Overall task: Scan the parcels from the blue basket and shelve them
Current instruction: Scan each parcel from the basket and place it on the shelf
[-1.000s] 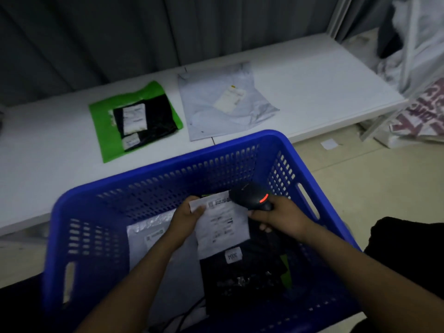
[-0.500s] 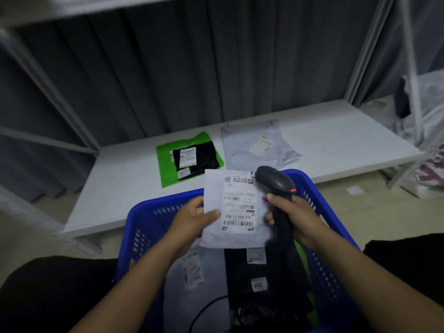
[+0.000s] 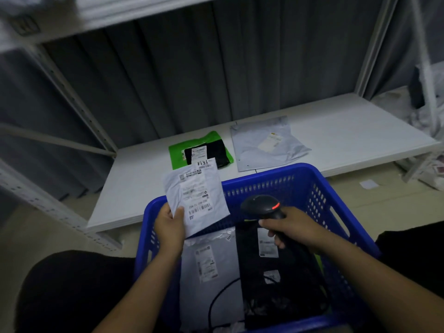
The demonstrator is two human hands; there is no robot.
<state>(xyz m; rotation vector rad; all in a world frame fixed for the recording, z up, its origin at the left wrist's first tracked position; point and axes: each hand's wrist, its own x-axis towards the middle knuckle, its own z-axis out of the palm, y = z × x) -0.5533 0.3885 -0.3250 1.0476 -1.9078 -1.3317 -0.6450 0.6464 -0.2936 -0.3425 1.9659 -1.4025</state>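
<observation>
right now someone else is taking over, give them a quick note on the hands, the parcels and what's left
Left hand pinches the white parcel by its lower corner, label up, raised above the blue basket.
Right hand grips the scanner, red light on, over the basket.
Done: green parcel and pale grey parcel lie on the shelf.
Left: shelve the held one; scan status unclear. Grey mailer and black parcel wait in the basket.

Bare shelf (image 3: pixel 134 186) lay open left of the green parcel (image 3: pixel 175 155) and right of the grey parcel (image 3: pixel 252 146); those two filled its middle; the far rim of the blue basket (image 3: pixel 264 175) stood between me and it; an upper shelf (image 3: pixel 144 10) capped the bay.
</observation>
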